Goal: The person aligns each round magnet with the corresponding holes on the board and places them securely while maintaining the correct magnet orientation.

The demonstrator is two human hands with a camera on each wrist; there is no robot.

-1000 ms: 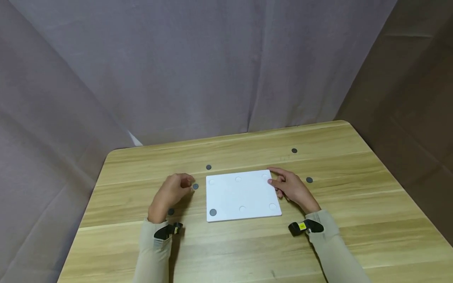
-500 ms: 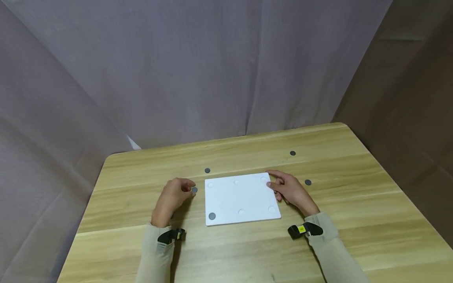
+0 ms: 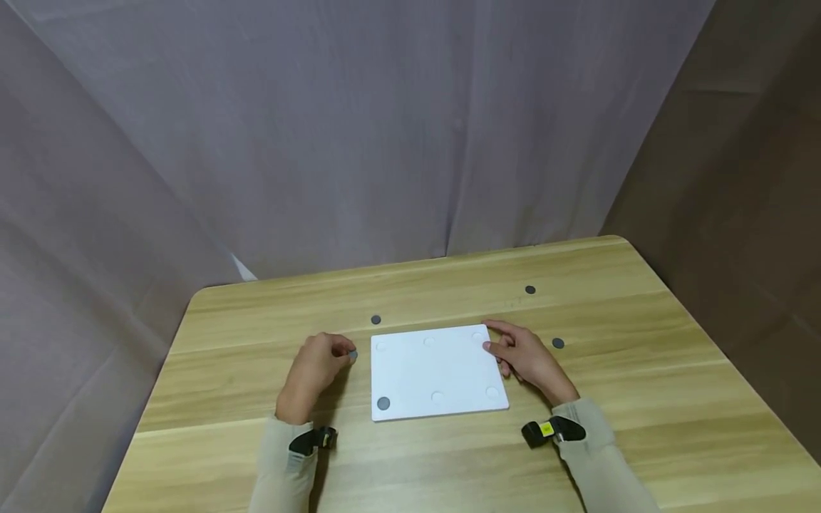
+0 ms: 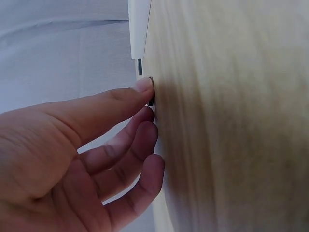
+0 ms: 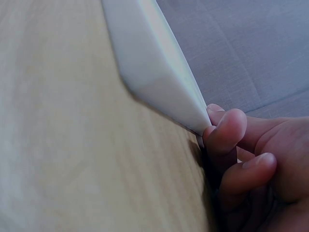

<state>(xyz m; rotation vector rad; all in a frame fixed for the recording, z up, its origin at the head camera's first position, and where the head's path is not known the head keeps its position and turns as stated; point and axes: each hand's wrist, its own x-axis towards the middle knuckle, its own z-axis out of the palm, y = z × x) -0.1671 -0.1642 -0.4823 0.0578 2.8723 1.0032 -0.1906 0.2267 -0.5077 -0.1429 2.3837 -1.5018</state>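
Observation:
My left hand [image 3: 317,367] pinches a small dark grey disc [image 3: 353,354] on the table, left of a white rectangular board [image 3: 436,372]. In the left wrist view the thumb covers most of that disc, and only a thin dark edge shows. Shallow round recesses line the board's two long sides. One grey disc [image 3: 383,403] sits in the near left recess; the others show bare white. At the board's right end, my right hand [image 3: 529,354] grips the edge, thumb on top and index finger at the far corner. The right wrist view shows its fingertips against the board's side [image 5: 164,92].
Beyond the board's far left corner lies a loose grey disc [image 3: 375,320]. To the right are two more, a farther disc [image 3: 530,290] and a nearer disc [image 3: 558,343]. A grey curtain [image 3: 333,142] hangs behind the wooden table [image 3: 436,470].
The left fingers have closed on the disc beside the board. Another disc near the left wrist has become hidden behind that hand. The right hand keeps its hold; the whole view has shifted slightly.

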